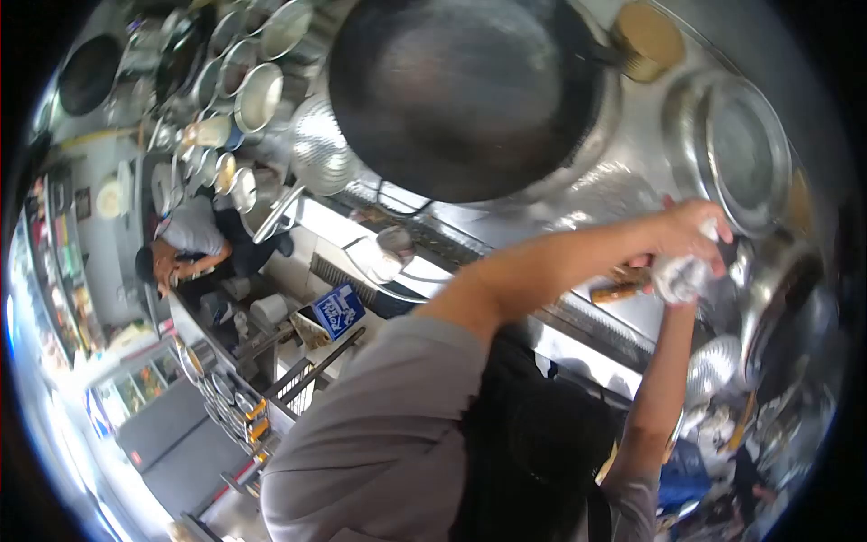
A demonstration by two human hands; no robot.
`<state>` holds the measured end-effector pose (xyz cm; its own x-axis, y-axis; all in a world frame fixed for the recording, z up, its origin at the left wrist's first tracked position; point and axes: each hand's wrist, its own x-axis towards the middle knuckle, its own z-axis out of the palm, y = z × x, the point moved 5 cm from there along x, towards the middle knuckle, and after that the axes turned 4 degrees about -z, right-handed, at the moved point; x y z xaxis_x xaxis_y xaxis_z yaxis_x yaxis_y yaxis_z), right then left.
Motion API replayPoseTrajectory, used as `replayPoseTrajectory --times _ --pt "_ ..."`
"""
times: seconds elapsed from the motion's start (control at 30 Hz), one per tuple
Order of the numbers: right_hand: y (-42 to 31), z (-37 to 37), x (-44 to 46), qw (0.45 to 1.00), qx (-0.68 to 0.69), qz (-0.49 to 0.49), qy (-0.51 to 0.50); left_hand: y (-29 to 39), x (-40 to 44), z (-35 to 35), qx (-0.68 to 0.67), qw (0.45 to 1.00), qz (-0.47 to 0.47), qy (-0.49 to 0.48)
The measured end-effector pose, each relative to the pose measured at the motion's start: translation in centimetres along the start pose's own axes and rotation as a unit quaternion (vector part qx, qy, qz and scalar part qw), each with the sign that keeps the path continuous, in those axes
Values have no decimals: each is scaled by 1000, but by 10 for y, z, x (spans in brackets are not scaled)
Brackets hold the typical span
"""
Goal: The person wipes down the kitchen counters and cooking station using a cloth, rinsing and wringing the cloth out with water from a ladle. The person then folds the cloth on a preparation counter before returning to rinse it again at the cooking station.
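black front garment (542,443), perhaps an apron, is covering the torso, grey short sleeve (397,370) is creasing left of it, second grey sleeve (634,506) is showing right of it, narrow dark strap (598,517) is running along its right edge

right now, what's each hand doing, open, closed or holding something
Left hand: closed on a white cloth.
Right hand: at the same cloth, mostly hidden; open or closed cannot be told.

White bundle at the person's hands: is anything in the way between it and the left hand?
Nothing visible. The left hand appears to touch the white bundle. A brown object lies to the bundle's left in the picture, not between them.
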<state>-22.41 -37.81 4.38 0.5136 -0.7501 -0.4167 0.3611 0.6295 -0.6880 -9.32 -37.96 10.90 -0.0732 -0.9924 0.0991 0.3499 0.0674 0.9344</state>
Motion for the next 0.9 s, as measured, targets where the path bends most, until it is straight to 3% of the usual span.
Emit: replayPoseTrajectory --times 0.03,0.07,0.1,0.13,0.17,0.23,0.27,0.33,0.4,0.43,0.5,0.53,0.57,0.6,0.63,0.7,0.77,0.8,0.83,0.9 --pt "-2 12 -6 998 -5 20 -64 15 -7 3 -182 977 -90 -63" --pt "-4 25 -12 991 -15 38 -127 22 -1 3 -4 996 28 -82" --pt "-6 36 -18 982 -32 55 -180 28 0 3 -23 990 29 -135" --pt "-10 44 -24 973 -56 67 -215 37 -1 1 -47 976 -106 -184" --pt "-9 52 -33 968 -75 78 -228 52 -1 0 -6 973 -114 -202" --pt "-16 41 -32 970 -184 56 -151 53 10 3 45 965 -89 -243" --pt "-20 45 -34 984 -112 84 -114 55 12 2 88 964 -91 -234" --pt "-20 53 -37 985 -160 49 -47 56 15 4 131 959 -86 -237" --pt "-18 52 -33 978 -207 14 15 48 18 -2 221 959 -69 -166" --pt "-12 46 -29 964 -261 -39 28 39 16 2 220 958 -63 -176" --pt "2 42 -21 942 -317 -102 44 19 14 -6 277 957 -72 -44" --pt "5 41 -18 875 -455 -131 100 7 11 -2 279 957 -63 -52" --pt "8 43 -14 784 -580 -156 154 -4 8 -7 309 947 -87 9" --pt "16 45 -9 782 -579 -166 160 -14 5 -12 336 933 -109 70" --pt "26 43 -7 792 -555 -154 203 -20 5 -8 340 933 -99 65" --pt "38 45 -4 799 -527 -153 245 -38 1 -19 371 888 -206 177" --pt "43 43 -1 797 -530 -60 282 -47 3 -25 368 893 -178 190" --pt "31 44 -7 798 -527 -75 284 -43 6 -27 364 896 -161 200" --pt "18 49 -18 824 -517 -114 204 -30 7 -26 369 896 -150 196" --pt "-26 65 -50 862 -485 -143 39 -2 4 -8 56 975 -194 91"
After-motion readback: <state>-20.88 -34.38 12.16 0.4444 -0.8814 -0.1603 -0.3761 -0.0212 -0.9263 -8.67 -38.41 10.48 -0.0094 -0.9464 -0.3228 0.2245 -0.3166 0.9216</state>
